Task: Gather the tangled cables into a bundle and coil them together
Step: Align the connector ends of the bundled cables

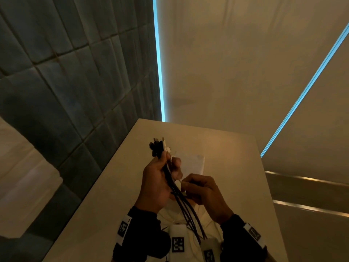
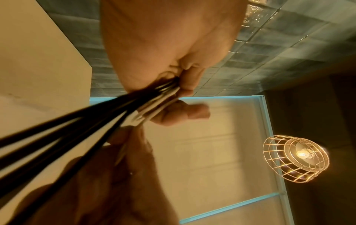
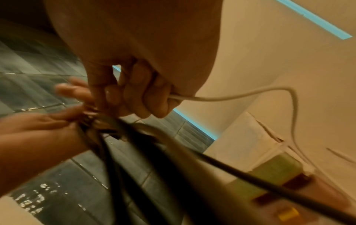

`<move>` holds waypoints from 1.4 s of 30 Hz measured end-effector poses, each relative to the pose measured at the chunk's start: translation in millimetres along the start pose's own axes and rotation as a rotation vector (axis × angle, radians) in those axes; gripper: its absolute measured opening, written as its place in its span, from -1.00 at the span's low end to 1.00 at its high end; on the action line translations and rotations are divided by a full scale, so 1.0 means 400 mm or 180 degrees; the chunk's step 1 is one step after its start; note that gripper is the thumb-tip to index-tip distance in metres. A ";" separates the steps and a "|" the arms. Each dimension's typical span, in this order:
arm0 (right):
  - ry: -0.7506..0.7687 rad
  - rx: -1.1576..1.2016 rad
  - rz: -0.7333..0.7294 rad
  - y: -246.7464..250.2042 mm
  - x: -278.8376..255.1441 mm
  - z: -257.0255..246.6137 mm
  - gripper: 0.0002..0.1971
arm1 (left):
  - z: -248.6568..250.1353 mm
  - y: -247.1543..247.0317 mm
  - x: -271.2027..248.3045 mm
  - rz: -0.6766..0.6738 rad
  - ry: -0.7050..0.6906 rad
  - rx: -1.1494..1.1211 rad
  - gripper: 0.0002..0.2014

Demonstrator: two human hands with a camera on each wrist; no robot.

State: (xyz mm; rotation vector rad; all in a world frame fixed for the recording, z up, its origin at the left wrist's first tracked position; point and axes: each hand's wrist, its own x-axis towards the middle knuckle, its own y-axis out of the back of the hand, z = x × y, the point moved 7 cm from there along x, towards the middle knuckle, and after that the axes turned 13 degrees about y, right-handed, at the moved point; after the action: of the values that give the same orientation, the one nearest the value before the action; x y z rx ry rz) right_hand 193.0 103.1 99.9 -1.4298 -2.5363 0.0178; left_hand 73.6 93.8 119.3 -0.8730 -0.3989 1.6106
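Several black cables and a white one form a bundle point(image 1: 171, 178) held upright above the beige table point(image 1: 226, 148). My left hand point(image 1: 160, 176) grips the bundle just below its connector ends point(image 1: 158, 146), which stick up past the thumb. In the left wrist view the black cables point(image 2: 77, 121) run down and left out of my left hand's fingers point(image 2: 188, 82). My right hand point(image 1: 204, 193) sits just right of the bundle and holds a thin white cable point(image 3: 231, 97) in its curled fingers point(image 3: 154, 94). Below my hands the black cables point(image 1: 190, 214) hang toward my body.
A white sheet of paper point(image 1: 192, 163) lies on the table behind my hands. A dark grey tiled wall point(image 1: 75, 72) stands at the left. A caged pendant lamp point(image 2: 296, 158) hangs overhead. Tagged white devices point(image 1: 178, 242) sit at my chest.
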 end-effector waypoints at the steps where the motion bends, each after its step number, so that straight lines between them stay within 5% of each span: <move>1: -0.0033 -0.0050 -0.0012 0.002 -0.005 0.009 -0.81 | -0.001 -0.007 0.002 -0.0137 -0.0017 -0.0008 -0.81; 11: -0.0221 -0.0135 -0.0062 0.024 -0.018 0.124 -0.76 | -0.001 -0.005 0.013 -0.0330 -0.0155 0.0192 -0.79; 23: -0.0400 -0.0761 -0.0207 0.085 -0.043 0.320 -0.71 | 0.021 0.025 0.010 0.0061 -0.0312 0.0441 -0.73; 29: -0.0872 -0.1252 0.0094 0.153 -0.049 0.411 -0.63 | 0.041 0.037 -0.001 0.0168 -0.0366 0.0479 -0.71; 32: -0.0823 -0.1490 0.0458 0.168 -0.010 0.355 -0.66 | 0.042 0.052 -0.001 0.0377 -0.0356 0.0485 -0.71; 35: -0.0434 -0.0603 0.0873 0.143 0.046 0.224 -0.80 | 0.042 0.063 0.000 0.0585 -0.0342 0.0535 -0.71; 42: 0.0543 0.0215 -0.0011 -0.017 0.080 -0.061 -0.85 | 0.036 0.058 -0.007 0.0954 -0.0148 0.0662 -0.78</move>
State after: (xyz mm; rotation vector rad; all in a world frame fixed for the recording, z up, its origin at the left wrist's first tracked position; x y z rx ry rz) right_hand 176.5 124.0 130.6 -1.3411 -2.3778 -0.0182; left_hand 47.3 88.4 113.7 -0.7629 -0.1317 1.9121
